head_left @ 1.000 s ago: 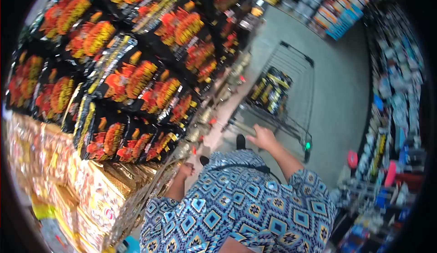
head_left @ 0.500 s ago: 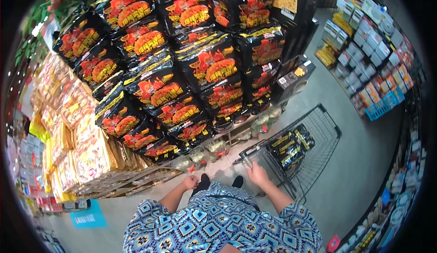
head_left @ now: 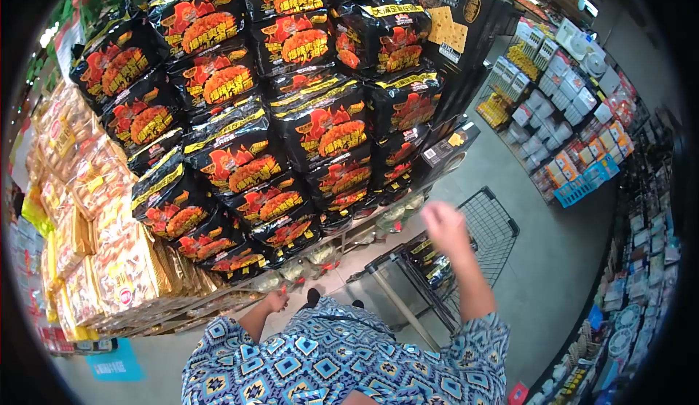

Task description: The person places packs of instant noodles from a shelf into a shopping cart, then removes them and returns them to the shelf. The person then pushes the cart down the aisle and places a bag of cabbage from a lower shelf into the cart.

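Blur softens the right hand (head_left: 445,224), raised in front of the wire shopping cart (head_left: 518,227) and apart from its pale handle (head_left: 402,304); whether it is open or closed, I cannot tell. Left hand (head_left: 277,301) hangs near the stack's low edge, fingers seemingly curled, its grip too small to read. Black packets (head_left: 429,259) lie in the cart, partly behind the right hand and forearm. Grey floor (head_left: 557,259) spreads beneath, in a shop aisle. Black noodle packs (head_left: 328,132) rise in tiers beside golden packs (head_left: 120,270), their top rows cut off by the view. Goods on the far-right shelves (head_left: 633,310) blur together. Open floor lies between cart and shelves, reaching up to a blue basket (head_left: 588,183); the stack closes the other side.
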A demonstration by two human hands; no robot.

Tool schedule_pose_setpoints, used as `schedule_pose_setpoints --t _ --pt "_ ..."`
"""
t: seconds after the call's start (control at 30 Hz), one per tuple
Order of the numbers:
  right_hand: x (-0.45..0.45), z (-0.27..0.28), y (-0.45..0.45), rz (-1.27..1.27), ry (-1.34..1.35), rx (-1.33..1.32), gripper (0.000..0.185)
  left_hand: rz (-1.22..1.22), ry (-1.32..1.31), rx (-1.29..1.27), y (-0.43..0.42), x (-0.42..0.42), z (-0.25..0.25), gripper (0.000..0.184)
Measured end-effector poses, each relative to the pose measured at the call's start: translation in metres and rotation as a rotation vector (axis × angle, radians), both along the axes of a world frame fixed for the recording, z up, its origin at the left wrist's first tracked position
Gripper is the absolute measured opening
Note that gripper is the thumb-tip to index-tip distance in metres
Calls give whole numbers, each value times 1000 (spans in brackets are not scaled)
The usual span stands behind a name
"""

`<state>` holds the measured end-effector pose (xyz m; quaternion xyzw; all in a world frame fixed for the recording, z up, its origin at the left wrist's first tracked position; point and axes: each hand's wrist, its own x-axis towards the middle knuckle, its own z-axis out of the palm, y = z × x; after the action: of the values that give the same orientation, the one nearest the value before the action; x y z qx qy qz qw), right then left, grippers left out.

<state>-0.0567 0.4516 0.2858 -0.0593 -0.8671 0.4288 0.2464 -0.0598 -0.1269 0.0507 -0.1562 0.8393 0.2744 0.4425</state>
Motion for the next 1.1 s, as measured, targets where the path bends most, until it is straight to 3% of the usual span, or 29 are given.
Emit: schedule_pose_setpoints --t 0.07,0.17,0.3,0.5,0.63,0.83,1.1 --pt "-40 56 29 -100 95 -29 15 13 -10 40 -3 -10 -10 32" --pt "-116 97 61 -195 284 118 17 56 0 82 -7 -17 -8 34" --pt "-192 157 67 -236 323 146 19 111 9 162 -27 -14 -18 33" --pt "-282 224 56 -295 296 405 24 225 14 166 -42 -10 -7 23" --pt "-327 248 57 -409 348 679 25 318 -48 247 -57 -8 -16 18" --pt "-360 263 54 -312 232 1012 30 425 -97 316 -72 -6 -28 11" --pt "-364 269 56 -260 225 1048 35 459 -106 307 -66 -27 0 10"
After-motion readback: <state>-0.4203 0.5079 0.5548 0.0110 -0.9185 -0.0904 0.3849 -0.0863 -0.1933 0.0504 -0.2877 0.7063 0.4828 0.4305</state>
